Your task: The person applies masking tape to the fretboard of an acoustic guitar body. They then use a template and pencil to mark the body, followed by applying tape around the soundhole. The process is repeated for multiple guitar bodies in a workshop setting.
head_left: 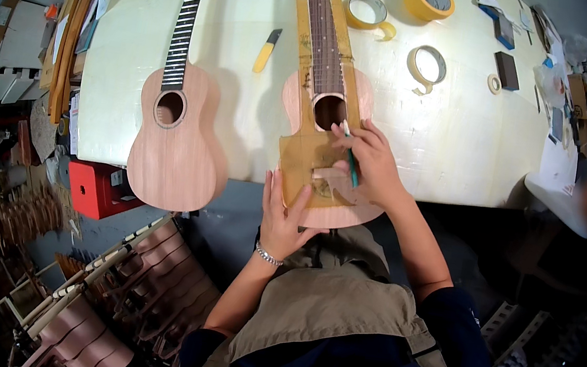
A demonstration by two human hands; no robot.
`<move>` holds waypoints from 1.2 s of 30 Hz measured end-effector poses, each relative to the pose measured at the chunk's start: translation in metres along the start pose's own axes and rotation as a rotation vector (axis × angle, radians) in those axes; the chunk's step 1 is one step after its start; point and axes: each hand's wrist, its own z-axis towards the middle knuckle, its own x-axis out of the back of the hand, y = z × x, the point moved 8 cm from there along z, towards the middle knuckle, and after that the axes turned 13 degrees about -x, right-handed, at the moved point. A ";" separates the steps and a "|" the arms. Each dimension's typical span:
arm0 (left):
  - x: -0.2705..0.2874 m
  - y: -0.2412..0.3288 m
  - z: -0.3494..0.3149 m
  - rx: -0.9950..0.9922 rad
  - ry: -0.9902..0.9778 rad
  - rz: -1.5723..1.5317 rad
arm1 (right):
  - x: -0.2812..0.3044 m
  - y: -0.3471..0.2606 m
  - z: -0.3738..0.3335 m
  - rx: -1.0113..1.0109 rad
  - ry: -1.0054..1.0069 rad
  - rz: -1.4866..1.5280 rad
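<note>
By the table (478, 149), my right hand (370, 163) pinches a green tool (352, 171) beside the sound hole (327, 113), left hand (282, 218) splayed on the amber sheet (298, 150) below.

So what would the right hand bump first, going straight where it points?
Probably the dark round sound hole in the pale pink wooden ukulele under the amber template, but depth is unclear; the right hand might pass above.

Bright light washes the tabletop (477, 157), shadows lie soft, and the fisheye-bent rim fades black.
</note>
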 end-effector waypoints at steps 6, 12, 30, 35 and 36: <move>0.000 -0.002 -0.003 -0.025 0.040 0.042 | 0.029 -0.021 -0.022 0.009 0.141 0.184; -0.003 -0.003 -0.003 -0.045 0.062 0.061 | 0.011 -0.039 -0.026 0.107 0.101 0.079; -0.002 -0.003 -0.004 -0.047 0.043 0.021 | 0.042 0.013 -0.025 -0.257 0.360 0.011; 0.010 -0.006 -0.002 -0.012 -0.047 -0.024 | 0.022 0.055 -0.021 -0.514 0.273 0.238; 0.017 -0.007 -0.002 -0.012 -0.135 -0.040 | 0.027 0.057 -0.022 -0.499 0.324 0.374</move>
